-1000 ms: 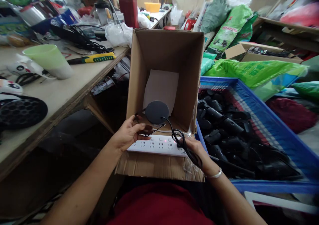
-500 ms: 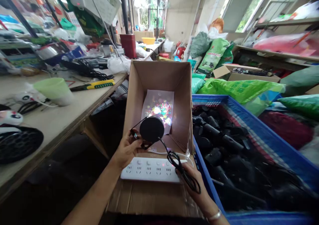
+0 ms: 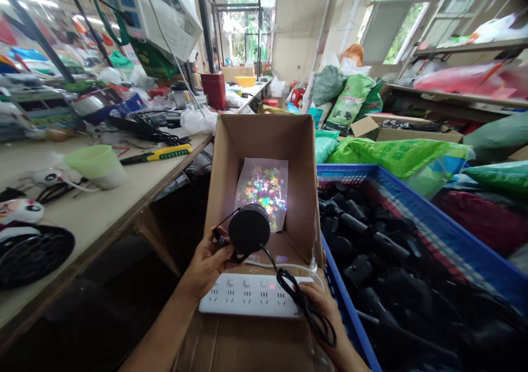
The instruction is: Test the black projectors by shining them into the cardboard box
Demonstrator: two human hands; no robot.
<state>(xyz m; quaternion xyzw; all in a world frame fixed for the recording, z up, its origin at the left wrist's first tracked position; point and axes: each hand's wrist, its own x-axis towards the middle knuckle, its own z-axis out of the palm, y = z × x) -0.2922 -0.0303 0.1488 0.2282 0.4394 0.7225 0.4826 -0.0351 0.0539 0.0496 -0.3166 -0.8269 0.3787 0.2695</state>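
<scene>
One cardboard box (image 3: 303, 196) is holding one sheet of paper (image 3: 264, 190), which is catching multicoloured light. The left grip (image 3: 205, 265) is pinching one round black device (image 3: 248, 229) at the box's mouth; the right grip (image 3: 319, 298) is closing on its looped cable (image 3: 310, 312) beside one power strip (image 3: 247, 300). One blue crate (image 3: 437, 218) is holding many black parts (image 3: 385, 240), too heaped to count.

Our left hand (image 3: 205, 267) holds a round black device (image 3: 248, 229), our right hand (image 3: 320, 301) its cord (image 3: 306, 308). Colored light (image 3: 264, 192) speckles white paper (image 3: 279, 167).
</scene>
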